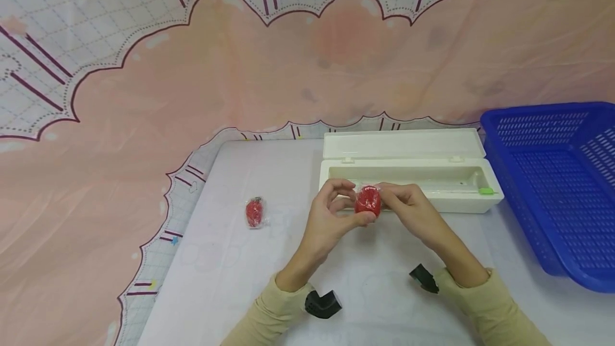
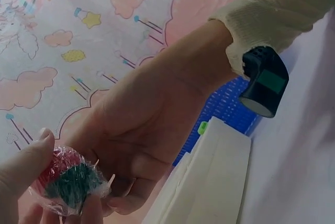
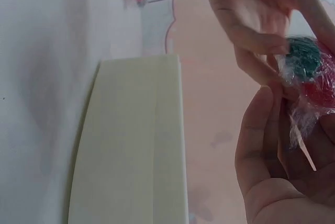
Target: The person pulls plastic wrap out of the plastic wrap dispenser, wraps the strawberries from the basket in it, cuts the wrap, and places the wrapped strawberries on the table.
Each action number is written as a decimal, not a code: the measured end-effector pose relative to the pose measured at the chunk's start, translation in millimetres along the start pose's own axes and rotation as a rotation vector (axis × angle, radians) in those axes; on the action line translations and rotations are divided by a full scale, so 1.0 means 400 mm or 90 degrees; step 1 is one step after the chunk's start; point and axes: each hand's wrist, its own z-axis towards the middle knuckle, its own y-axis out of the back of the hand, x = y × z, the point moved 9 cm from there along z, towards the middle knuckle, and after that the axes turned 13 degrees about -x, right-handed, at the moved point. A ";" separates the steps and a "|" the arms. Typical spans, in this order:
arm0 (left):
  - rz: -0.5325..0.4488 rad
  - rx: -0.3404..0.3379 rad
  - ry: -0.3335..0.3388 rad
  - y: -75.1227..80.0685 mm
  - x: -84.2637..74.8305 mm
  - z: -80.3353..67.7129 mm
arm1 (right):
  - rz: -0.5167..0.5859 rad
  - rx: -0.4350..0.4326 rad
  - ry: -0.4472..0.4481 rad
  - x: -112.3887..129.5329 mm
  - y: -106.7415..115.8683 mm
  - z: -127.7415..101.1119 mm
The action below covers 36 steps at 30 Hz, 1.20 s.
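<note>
A: List the items, largest first.

B: A pink patterned cloth backdrop fills the far field. A white table surface lies in front of it. At 3 o'clock from the hands sits a blue perforated plastic basket. At 12 o'clock, just behind the hands, stands a long white plastic cling-film dispenser box with its lid folded back and a small green slider tab at its right end. At 9 o'clock, apart on the table, lies a small red strawberry-shaped item in clear film.

A: State of the hands?

B: The left hand and right hand meet above the table. Both pinch a red round fruit-shaped item with a green top, wrapped in clear film. The fingers are narrow and curled round it from both sides. In the left-wrist view, loose film ends stand out from the wrap.

A: Which step is in hand?

B: Judged from the grip, the film is being closed round the item. The next move likely calls for pressing the loose ends flat without tearing the film.

A: Any readable markings?

B: None. No brand, label or writing can be read on any item.
</note>
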 end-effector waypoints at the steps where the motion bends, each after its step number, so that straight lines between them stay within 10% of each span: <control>1: 0.014 -0.001 -0.007 0.000 -0.001 0.000 | 0.002 0.001 -0.001 -0.001 -0.001 0.000; 16: 0.211 -0.050 -0.166 0.004 -0.036 -0.009 | -0.041 0.012 0.016 -0.003 -0.016 -0.007; 36: 0.081 -0.082 -0.137 0.013 -0.028 -0.005 | -0.038 0.072 0.074 0.044 -0.038 -0.023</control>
